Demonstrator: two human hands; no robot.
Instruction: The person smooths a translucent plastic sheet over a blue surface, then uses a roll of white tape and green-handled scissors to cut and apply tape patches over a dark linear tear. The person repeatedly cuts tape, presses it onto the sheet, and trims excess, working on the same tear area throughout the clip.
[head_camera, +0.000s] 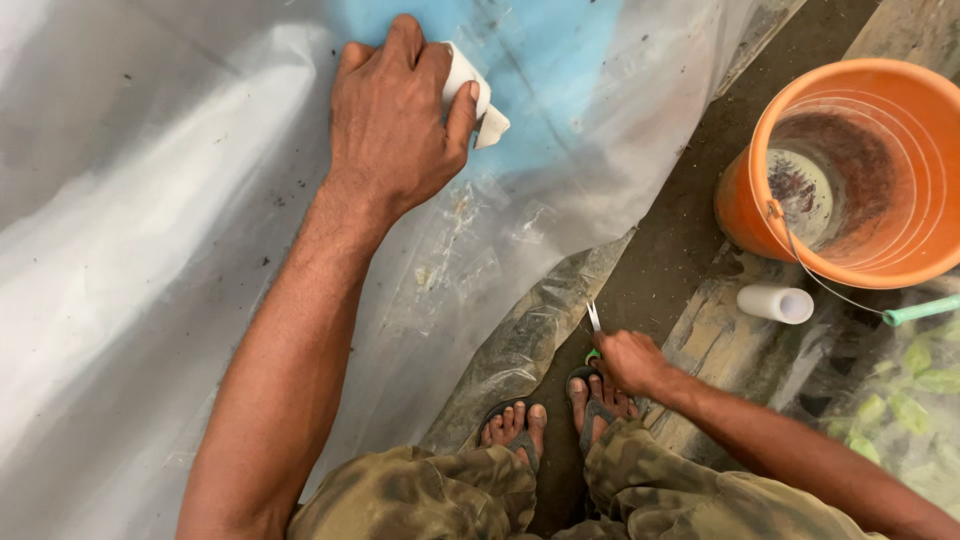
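**Operator:** Biggest thing first: the clear plastic sheet (150, 250) fills the whole left and centre of the frame, with a blue patch showing through at the top centre. My left hand (395, 120) presses on it there, fingers curled tight around a white roll of tape (470, 95), thumb clamped on its side. If that hand slides, I think the sheet wrinkles under the tape.

**Spotter:** And on the right?

**Operator:** An orange bucket (850, 170) sits at the upper right edge, its wire handle hanging down toward a green grip at the right edge. A kick or a snagged sheet could tip it and spill whatever residue is in the bottom.

**Spotter:** Anything near it?

**Operator:** A second white roll (775, 303) lies on its side just below the bucket. It looks free to roll off.

**Spotter:** Your other hand?

**Operator:** My right hand (630, 362) is low, at the lower centre, fingers closed around small green-handled scissors (593, 325), blades pointing up, near the sheet's hanging edge. Below are my feet in open sandals (555, 415). That worries me most: a slipped grip drops the blades on bare toes, or nicks the plastic.
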